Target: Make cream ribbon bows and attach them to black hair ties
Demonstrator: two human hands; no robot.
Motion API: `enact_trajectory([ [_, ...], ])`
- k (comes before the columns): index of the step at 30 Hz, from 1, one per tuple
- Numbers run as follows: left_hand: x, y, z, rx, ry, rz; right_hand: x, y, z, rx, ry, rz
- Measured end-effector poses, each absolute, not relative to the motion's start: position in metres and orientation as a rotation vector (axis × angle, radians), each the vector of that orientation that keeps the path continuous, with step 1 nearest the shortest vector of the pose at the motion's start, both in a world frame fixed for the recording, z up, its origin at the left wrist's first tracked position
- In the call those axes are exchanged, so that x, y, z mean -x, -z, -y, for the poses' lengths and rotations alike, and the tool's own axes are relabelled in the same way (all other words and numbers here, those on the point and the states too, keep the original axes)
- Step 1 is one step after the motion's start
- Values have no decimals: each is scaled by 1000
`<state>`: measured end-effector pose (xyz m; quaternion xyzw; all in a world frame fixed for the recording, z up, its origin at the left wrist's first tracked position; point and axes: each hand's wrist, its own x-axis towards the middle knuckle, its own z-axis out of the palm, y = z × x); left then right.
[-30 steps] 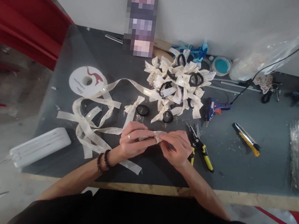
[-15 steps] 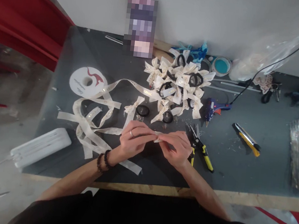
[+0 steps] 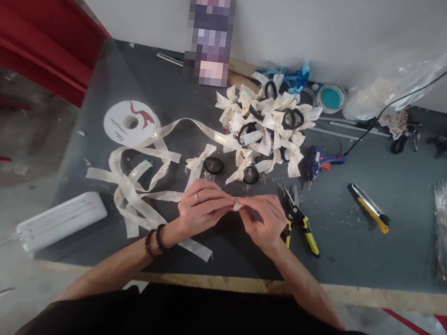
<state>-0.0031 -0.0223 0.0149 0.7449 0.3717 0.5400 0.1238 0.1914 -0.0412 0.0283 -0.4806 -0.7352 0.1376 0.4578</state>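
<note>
Between my fingertips is a small folded piece of cream ribbon. My left hand pinches it from the left, and my right hand pinches it from the right; most of it is hidden by the fingers. Just beyond my hands lie two ribbon bows with black hair ties. A heap of similar cream bows sits further back. Loose printed ribbon curls to the left, running up by a white ribbon spool. Scissors with black and yellow handles lie close to my right hand.
A blue glue gun with a black cord and a yellow utility knife lie to the right. At the left corner is a white power bank with a cable. A roll of teal tape stands near the wall.
My fingers have shifted slightly on the ribbon piece, which now looks more bunched at the fingertips. Everything else on the table stays where it was.
</note>
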Motion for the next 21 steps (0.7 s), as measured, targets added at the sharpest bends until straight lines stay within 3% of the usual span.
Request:
enact_trajectory([
  [14, 2, -10, 24, -2160, -1347, -1158, -191, -28, 43, 1218, -425, 1841],
  [17, 1, -8, 23, -2146, -1315, -1165, -191, -31, 41, 1288, -647, 1784],
  [21, 2, -8, 25, -1988, -1199, -1117, -196, -31, 34, 1283, -1226, 1547],
])
